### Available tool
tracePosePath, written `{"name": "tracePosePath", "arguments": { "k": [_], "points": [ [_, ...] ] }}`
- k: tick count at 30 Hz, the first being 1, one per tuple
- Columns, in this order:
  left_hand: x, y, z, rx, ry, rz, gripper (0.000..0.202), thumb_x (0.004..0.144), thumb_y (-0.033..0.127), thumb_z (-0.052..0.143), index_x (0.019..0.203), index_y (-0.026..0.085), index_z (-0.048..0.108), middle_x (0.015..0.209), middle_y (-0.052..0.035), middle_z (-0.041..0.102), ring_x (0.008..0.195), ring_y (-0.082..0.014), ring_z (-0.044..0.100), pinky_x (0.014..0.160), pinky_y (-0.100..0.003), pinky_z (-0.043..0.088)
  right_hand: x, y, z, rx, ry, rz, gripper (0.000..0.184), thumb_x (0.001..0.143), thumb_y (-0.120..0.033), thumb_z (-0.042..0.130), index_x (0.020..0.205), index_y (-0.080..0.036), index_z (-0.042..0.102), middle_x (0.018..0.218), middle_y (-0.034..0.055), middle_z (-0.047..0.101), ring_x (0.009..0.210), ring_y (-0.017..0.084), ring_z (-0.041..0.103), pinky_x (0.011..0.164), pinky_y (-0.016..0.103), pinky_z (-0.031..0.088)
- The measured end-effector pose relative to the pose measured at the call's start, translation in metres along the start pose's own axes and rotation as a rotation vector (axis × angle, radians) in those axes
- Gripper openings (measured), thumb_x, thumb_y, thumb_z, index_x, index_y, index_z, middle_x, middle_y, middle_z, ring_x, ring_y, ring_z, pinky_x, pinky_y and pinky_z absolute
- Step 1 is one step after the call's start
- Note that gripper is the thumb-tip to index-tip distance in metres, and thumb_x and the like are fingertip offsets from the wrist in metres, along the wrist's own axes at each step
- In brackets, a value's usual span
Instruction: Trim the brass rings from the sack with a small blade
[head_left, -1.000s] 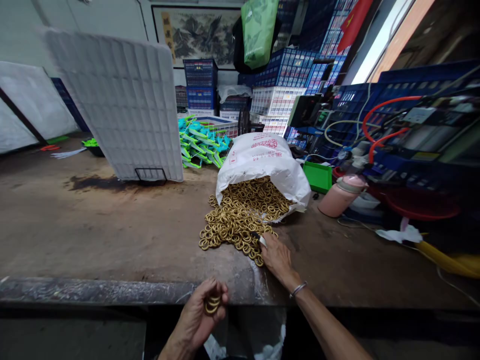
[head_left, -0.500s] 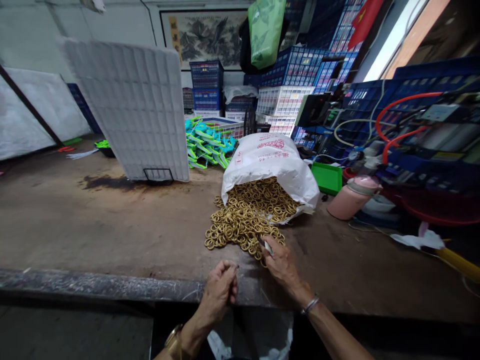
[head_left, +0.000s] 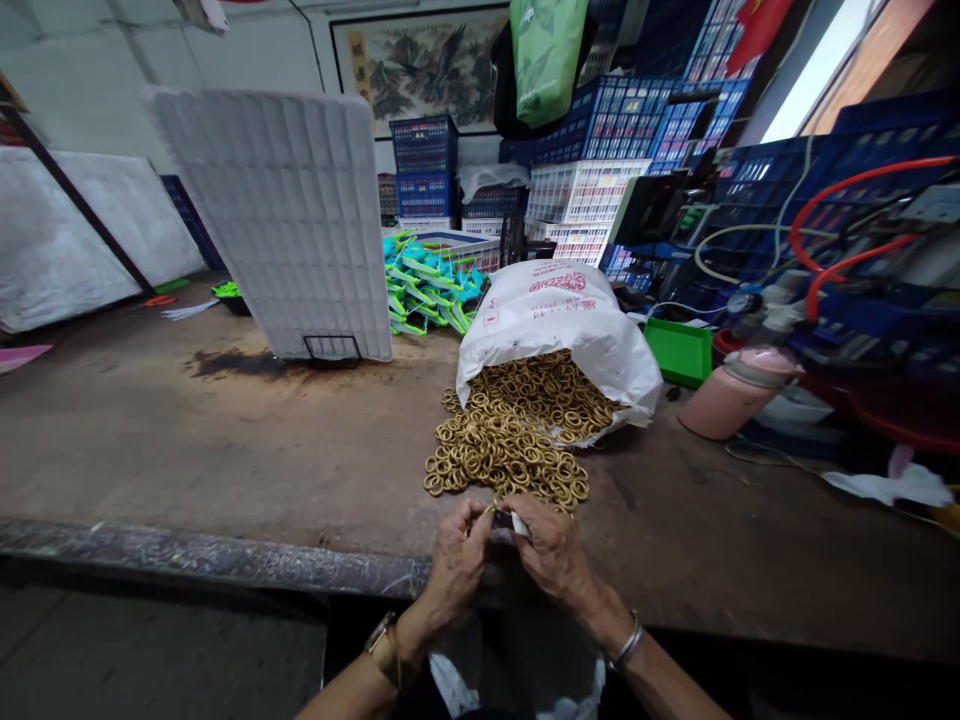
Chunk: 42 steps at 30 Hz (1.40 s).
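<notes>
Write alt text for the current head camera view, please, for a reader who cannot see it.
A person's left hand and right hand are close together at the edge of a brown table, the right holding a dark and white object. Beyond them, golden rings spill from a white sack. A pale ribbed panel stands at left.

Rings (head_left: 502,455), gold-coloured; sack (head_left: 551,320), white, bears red print; desk (head_left: 247,460), brown, shows a dark stain; panel (head_left: 289,220), greyish white, has a grid of ribbed lines; plastic pieces (head_left: 429,285), turquoise and lime green; tray (head_left: 679,355), plain green; bottle (head_left: 727,398), pink; crates (head_left: 425,195), blue, with lattice pattern; watch (head_left: 385,648), gold-coloured; bangle (head_left: 628,642), silver-coloured.
</notes>
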<state>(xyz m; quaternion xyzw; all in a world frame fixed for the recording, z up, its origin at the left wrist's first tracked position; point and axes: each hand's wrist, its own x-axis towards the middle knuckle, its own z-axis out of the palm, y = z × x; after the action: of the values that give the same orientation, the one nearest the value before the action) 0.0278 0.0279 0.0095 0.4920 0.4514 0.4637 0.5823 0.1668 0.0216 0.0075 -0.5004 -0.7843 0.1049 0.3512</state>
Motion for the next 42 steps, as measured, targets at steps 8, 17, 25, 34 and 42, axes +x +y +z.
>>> {"name": "tracePosePath", "arguments": {
  "k": [8,17,25,34,42],
  "points": [
    [0.003,0.004,-0.005,0.037,0.162,-0.007,0.016,0.07,0.03,0.055,0.079,0.017,0.056,0.056,0.0039,0.049,0.051,-0.0099,0.043,0.052,-0.02,0.035,0.0,0.004,0.009,0.042,0.063,0.077,0.022,0.078,-0.014,0.04,0.09,-0.019,0.057,0.084,0.0058,0.062,0.079,0.017,0.057,0.07,0.028,0.045],
    [0.004,-0.001,-0.006,-0.084,0.005,-0.134,0.023,0.073,0.04,0.053,0.075,0.016,0.053,0.047,0.0073,0.043,0.037,-0.0058,0.032,0.039,-0.018,0.027,0.003,-0.001,0.012,0.095,0.065,0.099,0.018,0.082,-0.024,0.042,0.088,-0.017,0.059,0.08,0.0056,0.063,0.076,0.016,0.058,0.067,0.025,0.044],
    [-0.003,-0.005,-0.009,-0.065,-0.023,-0.129,0.024,0.075,0.041,0.05,0.07,0.017,0.05,0.046,0.0076,0.04,0.037,-0.0052,0.031,0.039,-0.017,0.027,0.004,-0.008,0.017,0.237,0.012,0.3,0.024,0.084,-0.034,0.038,0.08,-0.018,0.056,0.071,0.0014,0.058,0.065,0.013,0.053,0.062,0.023,0.042],
    [-0.011,-0.005,-0.01,0.06,0.006,0.045,0.024,0.077,0.038,0.047,0.066,0.017,0.049,0.056,0.0034,0.049,0.05,-0.0081,0.043,0.051,-0.02,0.036,0.01,-0.016,0.018,0.525,-0.133,0.581,0.03,0.078,-0.041,0.039,0.061,-0.018,0.046,0.052,-0.0043,0.044,0.048,0.009,0.04,0.046,0.019,0.032],
    [-0.023,-0.006,-0.014,-0.253,-0.132,-0.268,0.033,0.072,0.05,0.052,0.07,0.018,0.042,0.053,0.0071,0.044,0.037,-0.0029,0.034,0.034,-0.014,0.022,0.012,-0.022,0.016,0.46,-0.16,0.504,0.028,0.077,-0.038,0.039,0.06,-0.018,0.045,0.055,-0.0038,0.044,0.054,0.01,0.04,0.051,0.021,0.033]
  ]
}}
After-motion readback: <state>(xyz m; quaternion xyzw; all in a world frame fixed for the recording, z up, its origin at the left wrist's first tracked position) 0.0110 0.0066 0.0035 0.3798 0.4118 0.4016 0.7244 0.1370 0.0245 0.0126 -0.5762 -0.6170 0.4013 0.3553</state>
